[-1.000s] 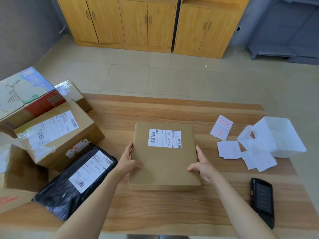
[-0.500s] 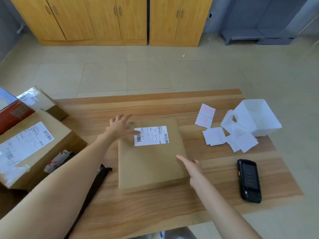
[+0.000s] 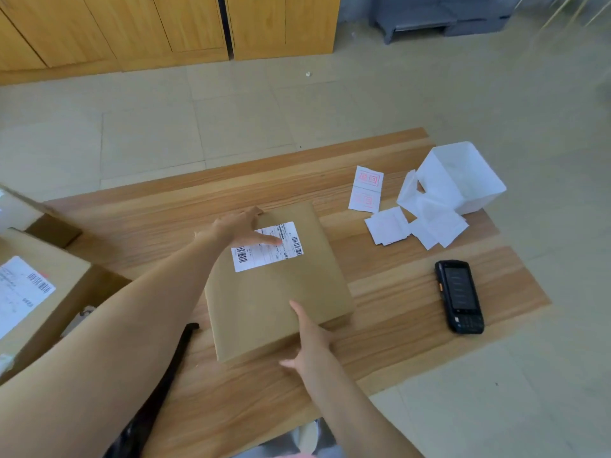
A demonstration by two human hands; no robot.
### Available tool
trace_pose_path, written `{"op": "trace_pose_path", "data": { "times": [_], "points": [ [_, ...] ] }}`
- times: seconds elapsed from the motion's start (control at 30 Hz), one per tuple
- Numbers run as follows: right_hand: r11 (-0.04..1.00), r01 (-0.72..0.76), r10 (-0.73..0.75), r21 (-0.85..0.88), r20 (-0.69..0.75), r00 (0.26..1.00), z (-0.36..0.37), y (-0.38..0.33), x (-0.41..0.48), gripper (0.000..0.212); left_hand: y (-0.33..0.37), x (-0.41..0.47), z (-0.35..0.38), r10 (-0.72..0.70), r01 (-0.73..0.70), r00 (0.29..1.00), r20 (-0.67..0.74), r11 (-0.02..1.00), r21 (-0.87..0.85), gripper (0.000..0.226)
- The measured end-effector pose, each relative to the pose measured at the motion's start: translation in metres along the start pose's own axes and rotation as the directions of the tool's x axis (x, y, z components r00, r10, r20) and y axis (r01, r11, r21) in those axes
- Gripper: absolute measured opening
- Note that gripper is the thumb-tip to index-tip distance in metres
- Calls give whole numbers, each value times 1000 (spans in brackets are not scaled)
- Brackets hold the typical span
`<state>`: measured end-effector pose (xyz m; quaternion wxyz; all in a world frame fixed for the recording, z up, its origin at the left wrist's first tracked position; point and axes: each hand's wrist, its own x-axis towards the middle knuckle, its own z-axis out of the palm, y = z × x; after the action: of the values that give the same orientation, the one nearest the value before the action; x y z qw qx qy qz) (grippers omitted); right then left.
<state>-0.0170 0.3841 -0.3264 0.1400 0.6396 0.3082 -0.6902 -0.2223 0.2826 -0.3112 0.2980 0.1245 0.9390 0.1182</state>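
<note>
On the wooden worktop [image 3: 390,276], in the middle of the head view, a flat brown parcel [image 3: 274,292] is laid, turned a little. A white label [image 3: 264,256] is stuck near its far end. The left hand [image 3: 238,226] is laid flat at the parcel's 11 o'clock corner, its grip spread, with the thumb touching the label. The right hand [image 3: 310,342] is set against the parcel's 5 o'clock edge, its grip spread too, fingers straight. A black scanner [image 3: 459,295] is seen at 3 o'clock, well apart. White paper slips [image 3: 386,224] are scattered at 1 o'clock. A big box [image 3: 39,292] is seen at 9 o'clock.
</note>
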Motion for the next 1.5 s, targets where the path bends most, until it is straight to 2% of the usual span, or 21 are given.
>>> {"op": "trace_pose_path", "data": {
  "times": [0.13,0.23,0.33,0.43,0.57,0.63,0.73,0.87,1.0,1.07,1.17,1.3,1.37,1.5],
  "points": [
    [998,63,-63,27,-12,998,12,16,9,107,-2,-2,1,-22,22,1000,-11,999,24,96],
    [973,232,-232,-10,-77,970,14,15,16,106,-8,-2,0,-52,52,998,-16,999,-14,93],
    [934,348,-355,-83,-89,931,18,-2,19,109,-14,-7,-3,-98,91,991,-88,993,-80,84],
    [871,462,-475,-166,-49,879,18,-34,20,104,-19,-17,-7,-178,142,970,-163,967,-213,85],
    [714,605,-604,-353,127,787,17,-93,20,105,-20,-34,1,-338,218,924,-179,850,-480,99],
    [643,619,-595,-451,215,775,17,-118,22,103,-17,-42,15,-390,226,904,-175,784,-578,90],
    [555,631,-559,-542,320,765,14,-146,26,87,-8,-52,41,-455,246,880,-133,678,-692,74],
    [498,632,-513,-593,386,767,11,-161,35,73,2,-59,71,-510,267,856,-87,578,-772,74],
    [460,600,-458,-655,404,792,6,-161,41,76,4,-64,88,-549,293,833,-71,547,-784,86],
    [454,595,-457,-663,400,794,5,-159,44,86,4,-66,90,-563,316,825,-46,529,-788,92],
    [437,586,-448,-682,400,800,4,-160,54,107,5,-67,89,-578,341,816,-20,508,-791,85],
    [397,591,-416,-702,437,798,-6,-166,48,117,7,-70,93,-583,349,812,-28,524,-777,92],
    [363,606,-428,-708,451,783,-19,-172,42,110,9,-72,95,-582,353,813,-23,524,-775,93],
    [322,613,-502,-721,419,756,-54,-192,46,80,18,-76,97,-604,349,797,-22,490,-798,97]
  ]
}}
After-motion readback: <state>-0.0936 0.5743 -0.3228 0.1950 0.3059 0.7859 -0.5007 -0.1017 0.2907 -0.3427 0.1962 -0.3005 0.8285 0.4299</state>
